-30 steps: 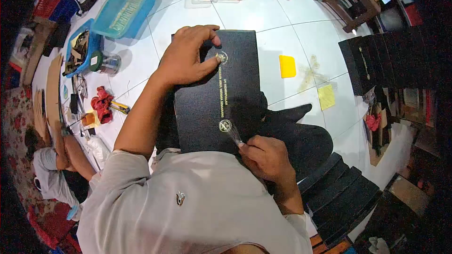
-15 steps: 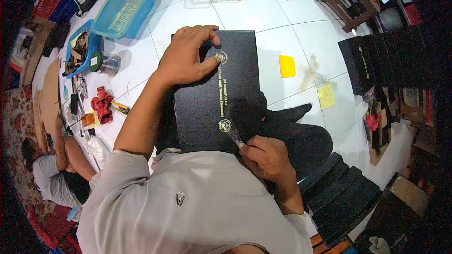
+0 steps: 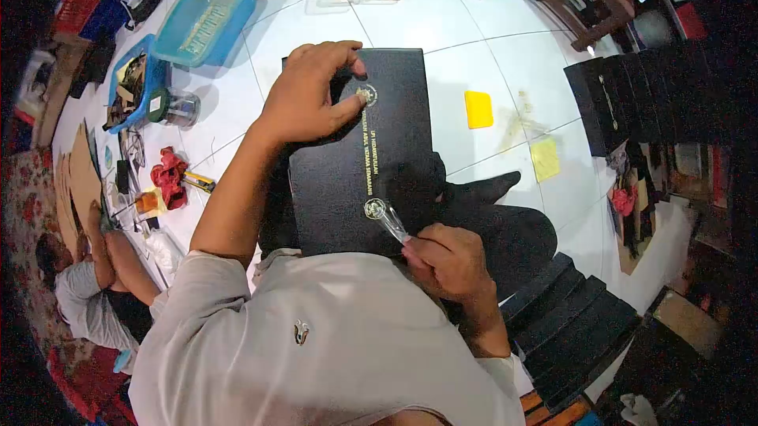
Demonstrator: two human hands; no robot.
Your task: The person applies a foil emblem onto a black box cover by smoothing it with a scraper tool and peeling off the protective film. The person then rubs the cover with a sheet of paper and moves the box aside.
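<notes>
A black box or folder (image 3: 332,189) with gold lettering and two round emblems lies across my lap. My left hand (image 3: 316,94) rests on its upper left part, the thumb on the upper emblem and the fingers curled over near the far edge. At its lower right, my right hand (image 3: 448,262) is closed on the end of a clear strip (image 3: 392,225). The strip stretches from my fingertips up to the lower emblem (image 3: 374,209). What lies under my left palm is hidden.
Yellow scraper (image 3: 478,109) and yellow paper (image 3: 545,159) lie on the floor at right. Black boxes (image 3: 572,339) stand lower right. Blue containers (image 3: 207,19), a jar (image 3: 181,108) and a cutter (image 3: 199,181) are at left; another person (image 3: 91,292) sits far left.
The view has shifted slightly. Both hands keep nearly the same places on the black box. The other person at far left has leaned, and their head now shows.
</notes>
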